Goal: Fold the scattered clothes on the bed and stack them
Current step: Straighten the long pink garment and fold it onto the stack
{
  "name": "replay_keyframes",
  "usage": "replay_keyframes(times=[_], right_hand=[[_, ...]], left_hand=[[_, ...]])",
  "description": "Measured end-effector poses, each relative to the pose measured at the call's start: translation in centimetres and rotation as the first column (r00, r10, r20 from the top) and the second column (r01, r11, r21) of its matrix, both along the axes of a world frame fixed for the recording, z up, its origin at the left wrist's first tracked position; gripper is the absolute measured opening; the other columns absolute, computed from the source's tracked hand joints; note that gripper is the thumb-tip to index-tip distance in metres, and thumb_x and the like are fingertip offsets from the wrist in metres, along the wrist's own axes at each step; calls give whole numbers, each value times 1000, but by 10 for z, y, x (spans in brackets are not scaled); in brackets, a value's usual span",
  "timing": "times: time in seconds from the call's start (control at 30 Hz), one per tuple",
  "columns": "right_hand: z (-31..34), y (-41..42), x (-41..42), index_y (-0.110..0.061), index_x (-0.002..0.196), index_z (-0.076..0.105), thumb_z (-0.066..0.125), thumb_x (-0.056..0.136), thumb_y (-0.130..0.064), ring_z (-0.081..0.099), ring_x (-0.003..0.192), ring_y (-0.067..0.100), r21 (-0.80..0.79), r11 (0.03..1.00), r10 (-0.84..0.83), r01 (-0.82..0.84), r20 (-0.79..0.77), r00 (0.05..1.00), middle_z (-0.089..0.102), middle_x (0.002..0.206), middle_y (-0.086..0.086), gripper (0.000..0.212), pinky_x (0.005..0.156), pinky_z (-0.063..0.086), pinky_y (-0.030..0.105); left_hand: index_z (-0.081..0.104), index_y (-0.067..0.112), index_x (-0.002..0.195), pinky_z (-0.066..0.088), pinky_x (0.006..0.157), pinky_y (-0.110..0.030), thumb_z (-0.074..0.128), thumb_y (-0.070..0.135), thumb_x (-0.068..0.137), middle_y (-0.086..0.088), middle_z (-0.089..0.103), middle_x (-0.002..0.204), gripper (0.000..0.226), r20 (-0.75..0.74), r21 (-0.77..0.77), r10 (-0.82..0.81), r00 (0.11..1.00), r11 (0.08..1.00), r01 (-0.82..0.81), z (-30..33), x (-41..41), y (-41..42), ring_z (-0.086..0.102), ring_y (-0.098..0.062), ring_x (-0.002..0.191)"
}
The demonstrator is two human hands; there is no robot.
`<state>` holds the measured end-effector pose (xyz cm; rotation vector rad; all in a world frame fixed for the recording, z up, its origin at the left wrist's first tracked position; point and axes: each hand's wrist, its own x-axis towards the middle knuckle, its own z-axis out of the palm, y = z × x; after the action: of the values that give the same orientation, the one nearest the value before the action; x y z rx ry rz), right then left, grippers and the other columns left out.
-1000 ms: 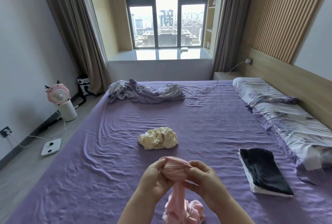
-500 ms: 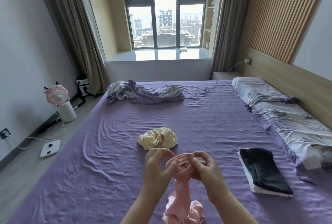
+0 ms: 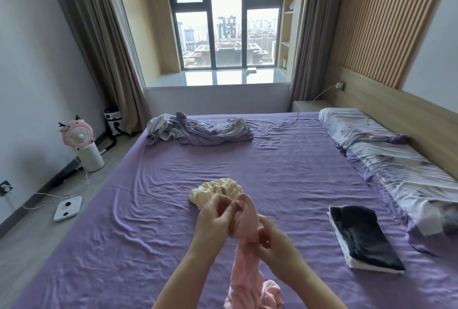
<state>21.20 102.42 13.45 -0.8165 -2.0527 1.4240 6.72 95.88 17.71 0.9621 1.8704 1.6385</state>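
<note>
**Mia:** What are the hands doing?

**Dad:** Both hold the pink garment (image 3: 244, 231) up over the bed (image 3: 124, 246). The left hand (image 3: 215, 219) pinches the bunched top of it. The right hand (image 3: 273, 241) is curled round it a bit lower down. The rest hangs down, and the bottom end sits in a lump on the sheet at 6 o'clock.

**Mia:** Is it folded?

**Dad:** Not yet. It looks twisted like a rope. I think the job now is to find an opening or an edge and pull it straight.

**Mia:** How do you do that well?

**Dad:** Keep one hand holding tight. Let the other slide along the edge until it finds a corner. Then move the hands apart and give a little shake, so the cloth falls flat. Lay it on a bare bit of sheet and smooth it before you fold.

**Mia:** What else needs folding?

**Dad:** The yellow garment (image 3: 216, 190) lies crumpled just past the hands at 12 o'clock. It must not get dragged along.

**Mia:** And then?

**Dad:** The folded pile (image 3: 364, 236) is at 3 o'clock, dark cloth on top of white. The pink one should go there. The purple bedding (image 3: 198, 130) far off at 11 o'clock can wait.
</note>
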Motion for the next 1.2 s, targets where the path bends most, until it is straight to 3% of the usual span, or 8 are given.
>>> replay_keyframes(times=[0.3,0.5,0.6,0.73,0.9,1.0,1.13,1.2], right_hand=[[-21,10,10,-23,101,57,67,78,-6,60,76,7,9,985,-170,171,166,971,64,95,-4,30,68,48,20],[10,5,-11,-25,90,65,61,84,-15,64,83,8,-74,969,-244,237,-113,963,70,87,-6,12,75,51,23],[24,0,-13,-21,84,64,65,81,-42,66,72,9,-149,958,-270,245,-176,947,70,75,-7,21,66,53,25],[20,-3,-8,-16,74,66,71,83,-21,66,67,14,-90,966,-248,241,-77,966,69,69,1,11,68,53,39],[20,6,-4,-4,85,58,52,93,-5,69,71,21,-563,806,-343,182,-193,919,70,77,13,10,61,56,34],[18,8,-5,-4,86,54,46,96,-6,68,66,21,-647,741,-391,179,-199,899,69,71,13,12,57,56,33],[12,5,-8,-1,89,53,39,97,-2,64,57,22,-751,639,-480,164,-224,848,65,71,18,16,51,54,30],[9,8,-5,0,85,55,38,97,2,62,50,16,-771,606,-559,198,-235,795,64,63,12,21,47,52,23]], left_hand=[[59,7,89,51,78,-47,57,6,92,-15,61,84,4,271,124,34,962,990,-69,39,-16,1,58,-26,79],[56,9,80,55,63,-35,57,3,90,-8,62,70,12,332,-5,-1,943,1000,3,8,10,9,61,-17,63],[57,10,78,53,69,-40,61,5,88,-9,63,69,12,263,-22,-11,965,1000,18,-11,17,9,61,-19,67],[60,13,78,49,64,-24,67,15,86,-1,63,66,11,71,3,-73,995,997,73,-21,18,5,58,-10,64],[59,19,76,37,58,-14,70,53,72,8,47,63,36,-297,-61,-117,948,993,104,-29,16,-7,44,-3,57],[60,22,76,40,64,-17,74,33,77,6,53,73,17,-426,-221,-186,885,970,97,-36,15,-12,48,-3,63],[69,16,77,53,63,-25,67,16,85,0,70,71,8,69,-199,-101,993,974,113,-31,11,-14,65,-11,66],[65,5,83,57,59,-30,55,7,91,-9,72,70,13,643,-63,-38,765,993,102,-19,5,-15,70,-21,64]])
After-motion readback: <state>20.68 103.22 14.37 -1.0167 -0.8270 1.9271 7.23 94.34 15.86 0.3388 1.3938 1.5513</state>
